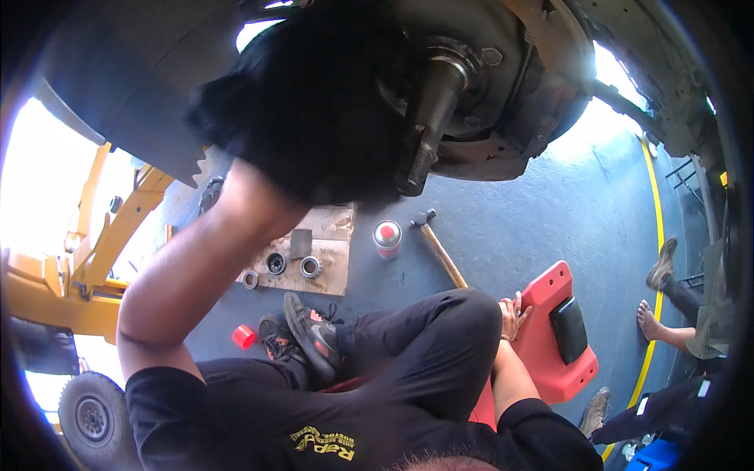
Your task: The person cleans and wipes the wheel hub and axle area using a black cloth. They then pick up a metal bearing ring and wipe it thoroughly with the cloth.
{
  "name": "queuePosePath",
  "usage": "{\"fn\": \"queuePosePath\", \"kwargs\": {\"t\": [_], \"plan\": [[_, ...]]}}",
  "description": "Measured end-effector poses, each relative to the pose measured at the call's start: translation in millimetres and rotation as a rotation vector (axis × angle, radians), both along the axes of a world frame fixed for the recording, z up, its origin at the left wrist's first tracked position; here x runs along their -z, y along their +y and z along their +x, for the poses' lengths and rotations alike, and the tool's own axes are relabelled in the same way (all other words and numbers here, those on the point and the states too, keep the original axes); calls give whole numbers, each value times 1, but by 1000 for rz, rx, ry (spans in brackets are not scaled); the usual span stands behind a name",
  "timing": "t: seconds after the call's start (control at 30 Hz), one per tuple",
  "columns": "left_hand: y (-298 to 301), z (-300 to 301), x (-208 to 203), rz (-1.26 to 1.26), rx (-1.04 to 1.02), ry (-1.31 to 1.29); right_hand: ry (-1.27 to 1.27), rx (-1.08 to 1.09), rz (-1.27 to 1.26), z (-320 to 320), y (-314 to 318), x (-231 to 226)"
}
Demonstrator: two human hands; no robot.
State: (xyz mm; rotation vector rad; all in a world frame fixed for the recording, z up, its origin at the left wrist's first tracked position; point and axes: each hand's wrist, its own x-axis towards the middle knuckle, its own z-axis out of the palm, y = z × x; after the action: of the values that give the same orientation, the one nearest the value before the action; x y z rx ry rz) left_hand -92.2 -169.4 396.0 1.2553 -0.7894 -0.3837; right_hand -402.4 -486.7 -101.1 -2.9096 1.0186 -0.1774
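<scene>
A steel wheel spindle (437,102) with a threaded end points down from the dark, bolted hub plate (503,94). My left arm reaches up beside it, and my left hand (306,118) is lost in a large black, blurred mass that could be a cloth or a glove. This mass overlaps the spindle's left side; whether it touches, I cannot tell. The fingers are hidden. Lower down, my bare right hand (512,315) rests with fingers stretched out at the edge of a red plastic creeper (542,345) with a black pad (569,330).
Bearing parts (311,267) lie on a cardboard sheet (334,251). Near it are a spray can (387,239), a hammer (442,250) and a red cap (244,337). Yellow machinery (94,235) stands left. Other people's legs (671,334) show right. A dark curved panel (149,71) hangs upper left.
</scene>
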Motion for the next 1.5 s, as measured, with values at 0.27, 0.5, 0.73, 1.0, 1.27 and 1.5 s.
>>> {"fn": "queuePosePath", "kwargs": {"t": [0.27,0.5,0.73,1.0,1.27,1.5], "plan": [[-89,-13,-47,455,-77,244,3,20,-99,-40,-20,3],[-98,-19,-53,598,-28,63,32,17,-89,-28,-14,-17],[-61,-35,-64,889,-22,-137,56,39,-51,-33,-18,-22],[48,11,28,969,185,-594,54,35,-87,-30,-13,-14],[-93,-37,71,241,-280,-1787,59,63,-95,-38,-17,-19],[-138,-62,105,321,-567,-1474,5,-8,-163,-39,-16,-12]]}}
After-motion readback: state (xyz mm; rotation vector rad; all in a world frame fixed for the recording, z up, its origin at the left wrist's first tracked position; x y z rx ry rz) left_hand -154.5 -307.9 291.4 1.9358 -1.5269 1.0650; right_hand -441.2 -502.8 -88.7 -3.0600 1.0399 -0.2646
